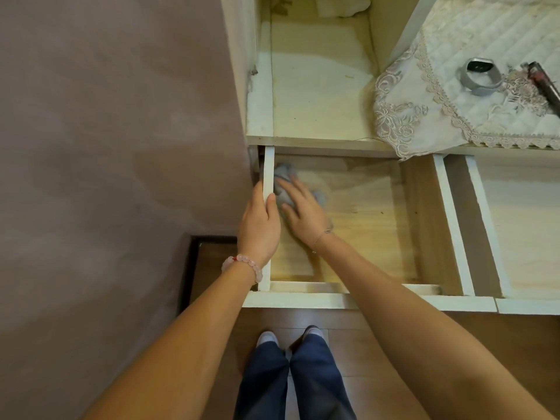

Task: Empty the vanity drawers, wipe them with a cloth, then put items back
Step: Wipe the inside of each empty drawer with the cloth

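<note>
An open wooden drawer (pixel 372 225) of the white vanity is pulled out below me, with nothing lying in it but a grey cloth (pixel 283 175) in its far left corner. My right hand (pixel 303 207) lies flat on the cloth, fingers spread, pressing it onto the drawer floor. My left hand (pixel 259 225) grips the drawer's white left side wall (pixel 268 171), thumb inside and fingers outside. A second open drawer (pixel 521 225) shows at the right, and its visible part holds nothing.
A purple-grey wall (pixel 106 147) stands close on the left. Above the drawer is an open vanity compartment (pixel 318 95). A lace cloth (pixel 472 86) covers the vanity top, with a grey watch (pixel 480 75) and a dark stick-like object (pixel 545 86) on it. My feet stand on wooden floor.
</note>
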